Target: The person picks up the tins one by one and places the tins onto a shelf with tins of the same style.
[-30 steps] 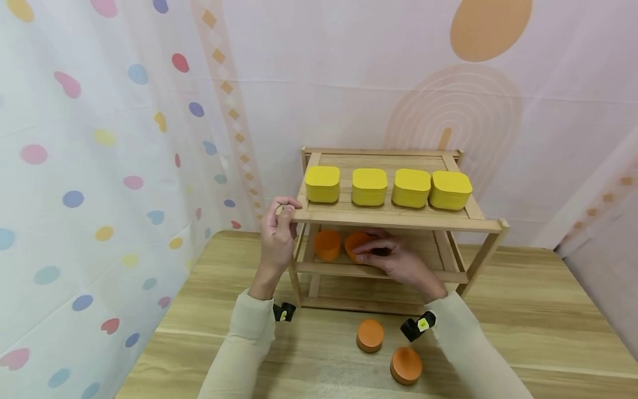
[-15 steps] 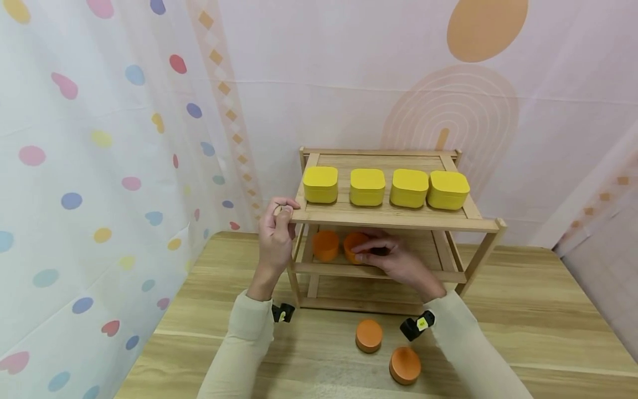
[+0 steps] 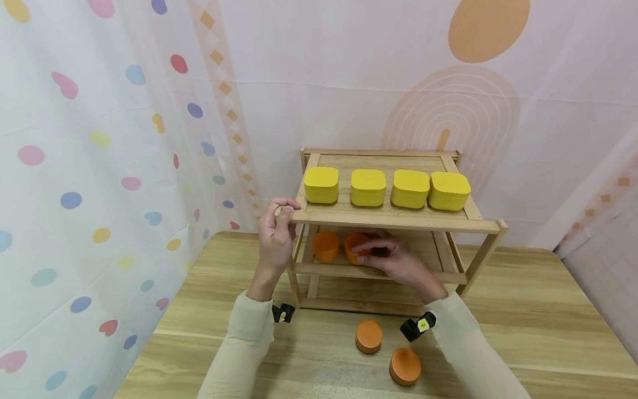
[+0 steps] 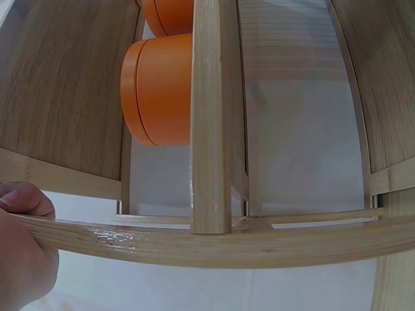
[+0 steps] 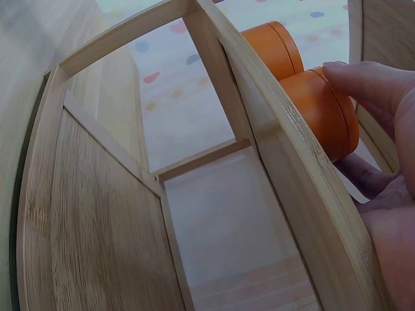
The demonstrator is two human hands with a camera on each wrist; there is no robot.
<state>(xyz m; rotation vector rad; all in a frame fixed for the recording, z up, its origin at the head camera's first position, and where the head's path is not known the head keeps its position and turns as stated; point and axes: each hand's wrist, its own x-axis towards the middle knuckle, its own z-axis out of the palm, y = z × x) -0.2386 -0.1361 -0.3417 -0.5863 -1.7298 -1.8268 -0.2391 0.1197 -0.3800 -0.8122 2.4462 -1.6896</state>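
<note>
- Head view: the left hand (image 3: 277, 235) grips the front left corner of a three-tier wooden rack (image 3: 389, 221), fingers curled over the top rail
- Head view: the right hand (image 3: 399, 263) reaches onto the middle shelf, pinching the held orange tin (image 3: 351, 254), which stands just left of its palm
- Head view: a second orange tin (image 3: 325, 246) stands between the hands, beside the held one
- Head view: a row of four yellow boxes (image 3: 368, 188) stands on the top shelf, right of the left hand and beyond the right
- Head view: two loose orange tins (image 3: 369, 337) (image 3: 405, 367) rest on the wooden table (image 3: 538, 310), nearer the person than the right hand
- Left wrist view: the left hand wraps the rail end, the second orange tin near it
- Right wrist view: digits on opposite sides clasp the held orange tin; its neighbour lies beyond
</note>
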